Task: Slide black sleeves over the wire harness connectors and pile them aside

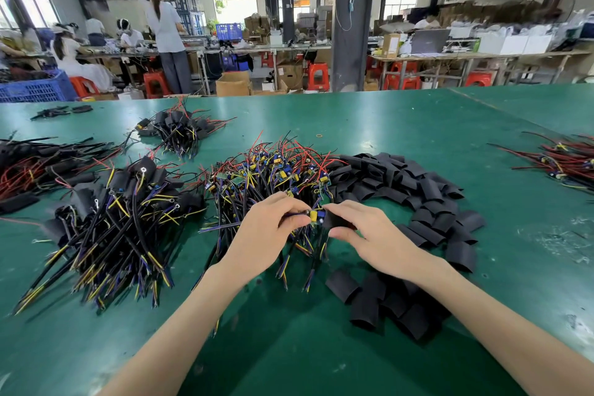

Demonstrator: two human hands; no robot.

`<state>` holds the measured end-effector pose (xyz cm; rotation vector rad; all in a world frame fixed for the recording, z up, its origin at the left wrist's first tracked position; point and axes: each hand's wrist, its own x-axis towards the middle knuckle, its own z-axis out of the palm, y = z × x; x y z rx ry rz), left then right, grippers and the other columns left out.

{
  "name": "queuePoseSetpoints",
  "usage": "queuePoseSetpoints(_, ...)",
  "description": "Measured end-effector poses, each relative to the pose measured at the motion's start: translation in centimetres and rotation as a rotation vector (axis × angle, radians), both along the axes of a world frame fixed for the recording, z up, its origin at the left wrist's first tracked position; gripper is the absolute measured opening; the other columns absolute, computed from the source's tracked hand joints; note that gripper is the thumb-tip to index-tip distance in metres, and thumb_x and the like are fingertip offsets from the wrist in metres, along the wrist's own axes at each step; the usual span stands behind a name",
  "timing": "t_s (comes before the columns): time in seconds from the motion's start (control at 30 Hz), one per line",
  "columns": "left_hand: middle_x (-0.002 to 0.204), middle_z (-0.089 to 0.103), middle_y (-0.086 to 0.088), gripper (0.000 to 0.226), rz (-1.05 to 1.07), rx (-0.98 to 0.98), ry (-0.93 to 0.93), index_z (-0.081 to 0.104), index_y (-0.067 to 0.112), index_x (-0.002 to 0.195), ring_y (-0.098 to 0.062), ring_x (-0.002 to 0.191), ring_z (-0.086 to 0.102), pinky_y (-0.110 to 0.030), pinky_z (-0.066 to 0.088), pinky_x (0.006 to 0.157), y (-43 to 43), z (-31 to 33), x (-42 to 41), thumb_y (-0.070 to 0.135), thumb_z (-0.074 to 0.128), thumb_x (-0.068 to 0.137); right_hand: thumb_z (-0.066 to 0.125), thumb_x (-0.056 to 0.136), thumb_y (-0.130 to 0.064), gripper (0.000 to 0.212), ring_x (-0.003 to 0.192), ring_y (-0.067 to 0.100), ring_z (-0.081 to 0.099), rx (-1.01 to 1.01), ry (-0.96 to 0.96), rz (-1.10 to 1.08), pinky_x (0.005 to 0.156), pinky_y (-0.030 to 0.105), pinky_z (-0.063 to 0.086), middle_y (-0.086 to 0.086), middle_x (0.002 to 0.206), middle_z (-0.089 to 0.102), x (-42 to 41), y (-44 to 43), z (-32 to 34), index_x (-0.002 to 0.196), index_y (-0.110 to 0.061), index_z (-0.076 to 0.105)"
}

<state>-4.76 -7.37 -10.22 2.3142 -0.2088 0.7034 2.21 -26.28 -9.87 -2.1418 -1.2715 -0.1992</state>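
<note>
The left hand [273,228] is pinching a harness connector [314,215], a small board with yellow and blue parts, its fingers curled round the wires. The right hand [369,235] is gripping a black sleeve [334,220] between thumb and fingers, and the sleeve's end is touching the connector. Both hands are meeting just above the near edge of the pile of bare harnesses [273,170], whose red, black, yellow and blue wires are lying tangled under them and hiding the trailing end of the held harness. Just right of that pile a heap of loose sleeves [418,196] is curving round toward the near side, passing beside the right forearm. To the left, a pile of sleeved harnesses [122,219] is fanning its wire ends toward the near edge; a smaller sleeved pile [176,128] is sitting farther off. At the far right a red-wired bundle [565,161] is lying well apart. Everything is resting on the green table [418,125], and beyond it people are working at benches among red stools [318,75]
</note>
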Motion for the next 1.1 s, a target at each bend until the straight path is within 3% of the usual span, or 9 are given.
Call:
queuePoseSetpoints(0.3,0.083,0.058,0.01,0.011,0.026,0.007,0.001,0.071,0.016,0.096,-0.005,0.075,0.055,-0.019,0.04,0.07,-0.01,-0.43,0.29,0.019,0.066,0.087,0.056,0.093,-0.021,0.043,0.105,0.02,0.053,-0.018,-0.126,-0.066,0.093,0.027,0.039,0.004,0.118,0.054,0.15,0.13,-0.27,0.134,-0.009,0.049)
queuePoseSetpoints(0.6,0.077,0.052,0.011,0.014,-0.044,0.028,-0.025,0.069,0.015,0.094,-0.007,0.07,0.051,-0.026,0.045,0.072,0.02,-0.21,0.02,0.008,0.069,0.082,0.058,0.092,-0.018,0.044,0.09,0.009,0.045,-0.05,-0.116,0.014,0.08,0.01,0.028,0.007,0.112,0.055,0.27,-0.09,0.1,0.134,-0.007,0.05)
queuePoseSetpoints(0.83,0.086,0.063,0.006,0.008,-0.005,-0.057,0.03,0.069,0.015,0.092,-0.006,0.079,0.059,-0.025,0.047,0.077,-0.64,-0.22,-0.1,0.016,0.068,0.085,0.065,0.087,-0.017,0.043,0.089,0.008,0.046,0.02,-0.13,-0.013,0.078,0.007,0.028,0.007,0.109,0.058,0.12,0.06,-0.04,0.128,-0.006,0.056)
queuePoseSetpoints(0.97,0.082,0.065,0.006,0.008,-0.01,-0.093,0.026,0.07,0.019,0.087,-0.003,0.075,0.06,-0.018,0.047,0.075,-0.61,0.06,-0.19,0.013,0.072,0.081,0.064,0.088,-0.015,0.045,0.096,0.02,0.055,-0.007,-0.172,-0.025,0.086,0.016,0.034,0.009,0.109,0.057,-0.17,0.26,-0.27,0.129,-0.003,0.054)
queuePoseSetpoints(1.1,0.077,0.06,0.009,0.01,-0.026,-0.025,0.024,0.072,0.017,0.087,-0.003,0.072,0.057,-0.016,0.043,0.071,-0.59,0.1,-0.14,0.01,0.073,0.079,0.06,0.091,-0.018,0.046,0.088,0.011,0.046,-0.045,-0.157,0.021,0.081,0.01,0.028,0.007,0.108,0.055,0.06,0.11,0.0,0.133,-0.004,0.05)
